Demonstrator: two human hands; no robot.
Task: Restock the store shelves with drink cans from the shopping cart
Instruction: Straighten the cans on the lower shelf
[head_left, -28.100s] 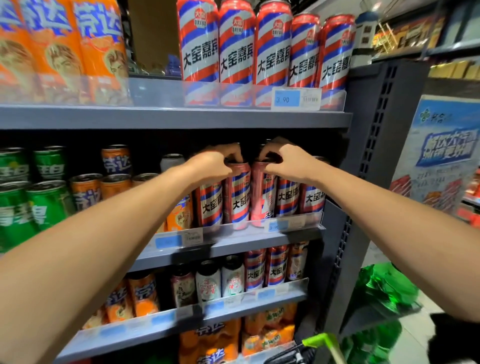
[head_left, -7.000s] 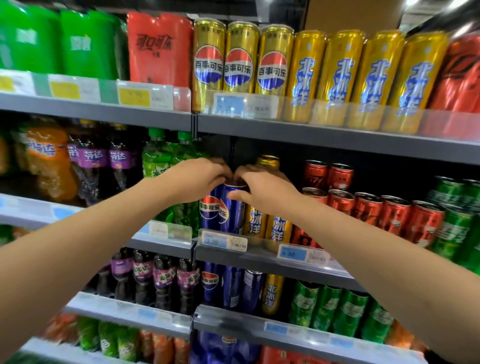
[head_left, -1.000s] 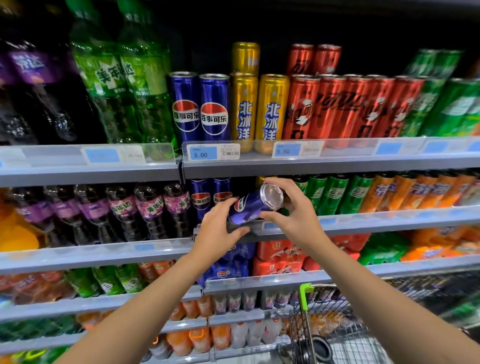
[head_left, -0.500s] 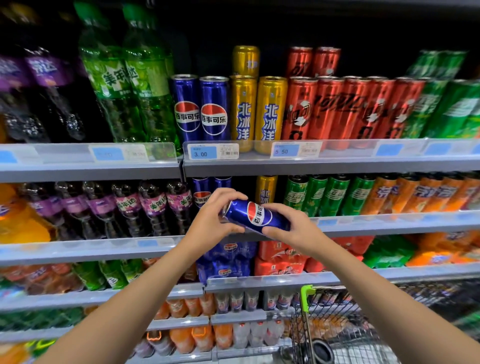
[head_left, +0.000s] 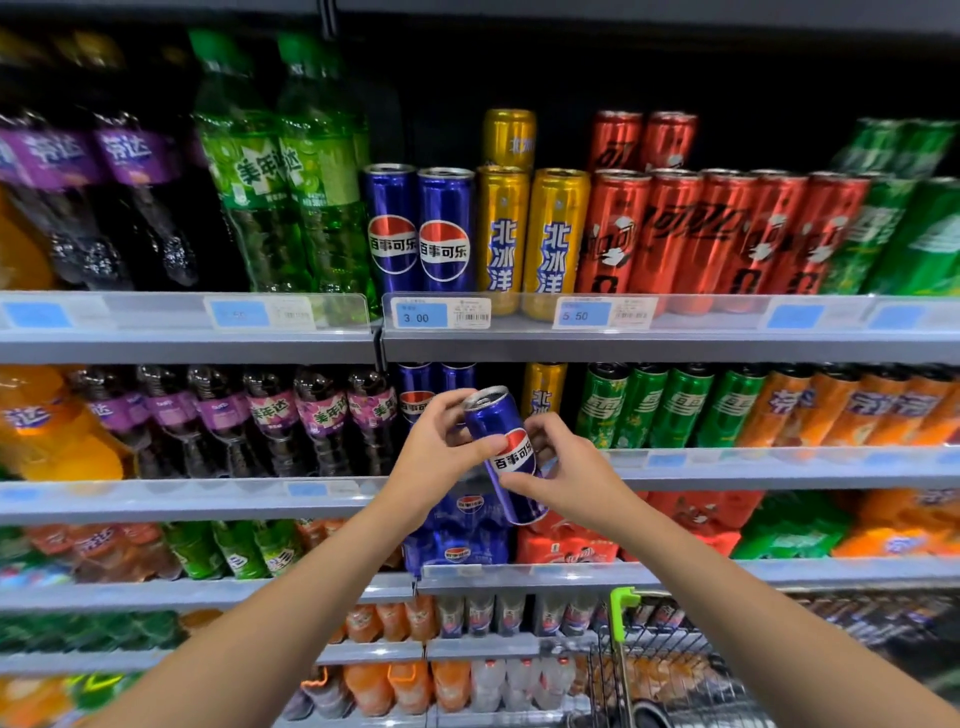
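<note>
A slim blue cola can (head_left: 503, 452) hangs in the air before the second shelf (head_left: 727, 465), nearly upright and leaning a little left at the top. My left hand (head_left: 439, 457) grips its upper part from the left. My right hand (head_left: 563, 475) holds its lower part from the right. Behind it, two matching blue cans (head_left: 423, 395) stand in their shelf slot next to a gold can (head_left: 543, 392). Two more blue cans (head_left: 418, 228) stand on the shelf above. The wire shopping cart (head_left: 670, 670) with a green handle is at bottom right.
Red, green and orange cans fill the shelves to the right (head_left: 727, 234). Large bottles of green and purple soda (head_left: 280, 171) stand at left. Blue and red multipacks (head_left: 457, 540) lie on the third shelf. Clear price-tag rails (head_left: 441, 312) front each shelf.
The blue can has been turned from lying sideways to nearly upright between both hands, and it now sits slightly higher and closer to the shelf slot.
</note>
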